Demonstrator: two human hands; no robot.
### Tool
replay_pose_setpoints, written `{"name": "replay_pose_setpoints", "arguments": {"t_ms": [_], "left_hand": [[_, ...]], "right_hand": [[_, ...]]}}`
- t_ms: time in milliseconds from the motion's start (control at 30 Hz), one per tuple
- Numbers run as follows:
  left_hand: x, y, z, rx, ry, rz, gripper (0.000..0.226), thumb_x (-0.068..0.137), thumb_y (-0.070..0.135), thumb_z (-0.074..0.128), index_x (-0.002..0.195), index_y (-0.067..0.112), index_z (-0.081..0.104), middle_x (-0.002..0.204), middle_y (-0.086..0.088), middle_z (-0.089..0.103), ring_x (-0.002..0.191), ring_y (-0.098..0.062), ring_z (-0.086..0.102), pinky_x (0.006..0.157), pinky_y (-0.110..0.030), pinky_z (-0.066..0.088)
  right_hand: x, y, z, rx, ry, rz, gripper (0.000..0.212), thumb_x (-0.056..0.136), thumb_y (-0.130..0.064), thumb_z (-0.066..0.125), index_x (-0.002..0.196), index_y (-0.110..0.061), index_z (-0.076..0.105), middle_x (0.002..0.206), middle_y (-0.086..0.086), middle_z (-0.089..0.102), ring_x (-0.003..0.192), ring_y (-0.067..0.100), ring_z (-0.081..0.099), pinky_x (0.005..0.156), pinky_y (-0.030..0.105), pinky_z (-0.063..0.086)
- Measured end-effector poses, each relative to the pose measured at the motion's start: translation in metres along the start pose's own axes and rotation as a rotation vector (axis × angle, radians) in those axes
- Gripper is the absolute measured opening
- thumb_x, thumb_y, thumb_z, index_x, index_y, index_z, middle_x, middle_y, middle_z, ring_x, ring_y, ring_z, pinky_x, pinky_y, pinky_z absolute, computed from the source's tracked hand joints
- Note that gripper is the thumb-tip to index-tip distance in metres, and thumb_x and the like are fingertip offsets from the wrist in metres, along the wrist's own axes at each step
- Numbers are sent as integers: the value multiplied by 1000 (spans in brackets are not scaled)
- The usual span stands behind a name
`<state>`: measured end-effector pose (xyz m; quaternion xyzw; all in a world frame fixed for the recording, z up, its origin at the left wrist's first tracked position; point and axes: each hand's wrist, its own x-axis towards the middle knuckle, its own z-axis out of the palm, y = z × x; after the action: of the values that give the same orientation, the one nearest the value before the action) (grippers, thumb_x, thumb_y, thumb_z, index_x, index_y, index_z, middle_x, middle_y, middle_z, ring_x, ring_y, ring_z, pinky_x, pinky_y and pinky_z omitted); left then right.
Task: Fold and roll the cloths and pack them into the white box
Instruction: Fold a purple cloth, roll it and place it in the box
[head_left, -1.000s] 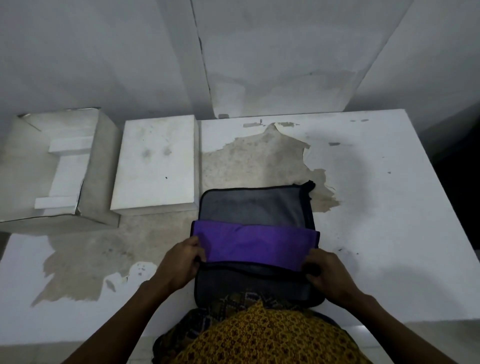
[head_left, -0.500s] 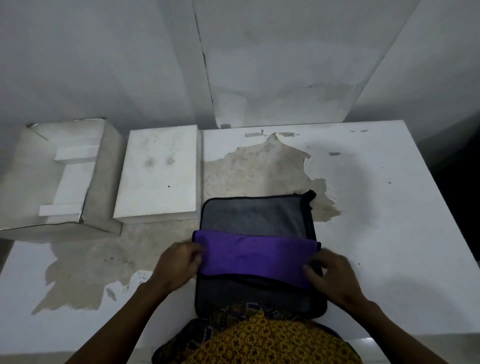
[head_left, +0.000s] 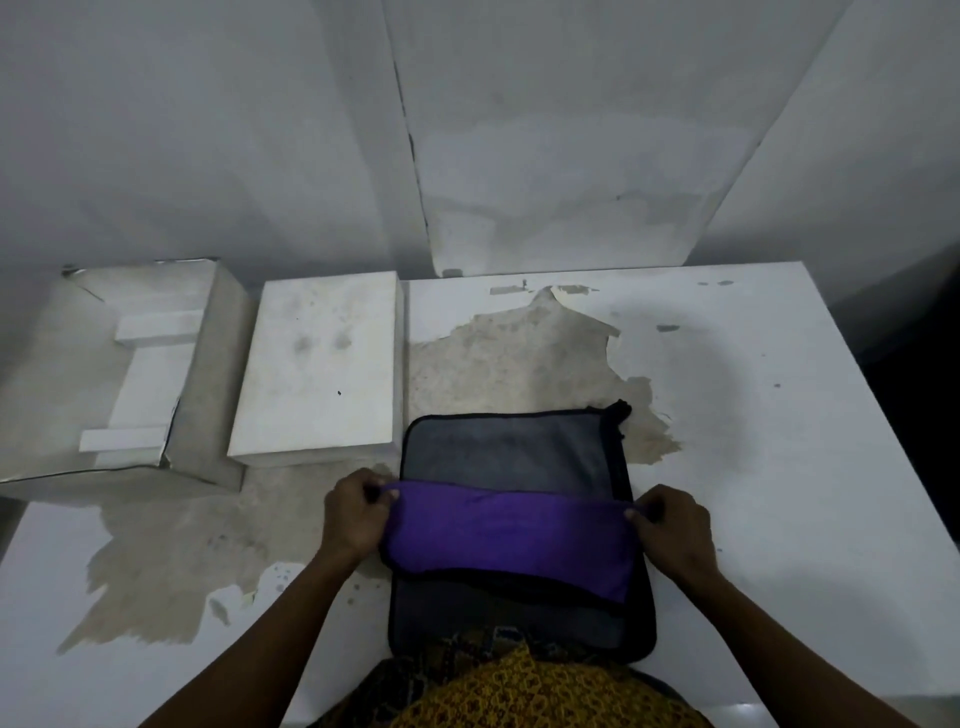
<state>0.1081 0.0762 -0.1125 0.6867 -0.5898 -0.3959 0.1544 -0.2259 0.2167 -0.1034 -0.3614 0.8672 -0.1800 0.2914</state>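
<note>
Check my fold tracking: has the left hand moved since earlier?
Yes. The left hand has moved away from the body, closer to the near edge of the flat white rectangular slab, now pinching the purple cloth flap at its far corner.

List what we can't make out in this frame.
- Near edge of the grey cloth: head view, covered by the patterned garment.
- Fingertips of the left hand and right hand: tucked under the purple fold.
- Near interior of the open white box: blocked by its front wall.
- Contents under the white lid: not visible.
</note>
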Motion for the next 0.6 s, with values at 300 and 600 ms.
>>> {"name": "replay_pose_setpoints", "arguments": {"t_ms": [300,600], "left_hand": [[2,-9,-2,-280,68,-142,18,80,2,72,83,19,68,86,-4,70,91,-29,66,82,-34,52],[-34,9,7,478,-261,686,32,80,36,64,99,10,66,104,-8,62,100,-25,57,76,-29,46]], "right_hand": [[5,3,7,156,86,41,7,84,-9,68,90,-8,66,87,10,70,81,24,64,74,27,45],[-28,-4,12,-183,-42,-631,34,66,-24,84,91,-13,65,95,4,62,87,21,59,65,22,44]]}}
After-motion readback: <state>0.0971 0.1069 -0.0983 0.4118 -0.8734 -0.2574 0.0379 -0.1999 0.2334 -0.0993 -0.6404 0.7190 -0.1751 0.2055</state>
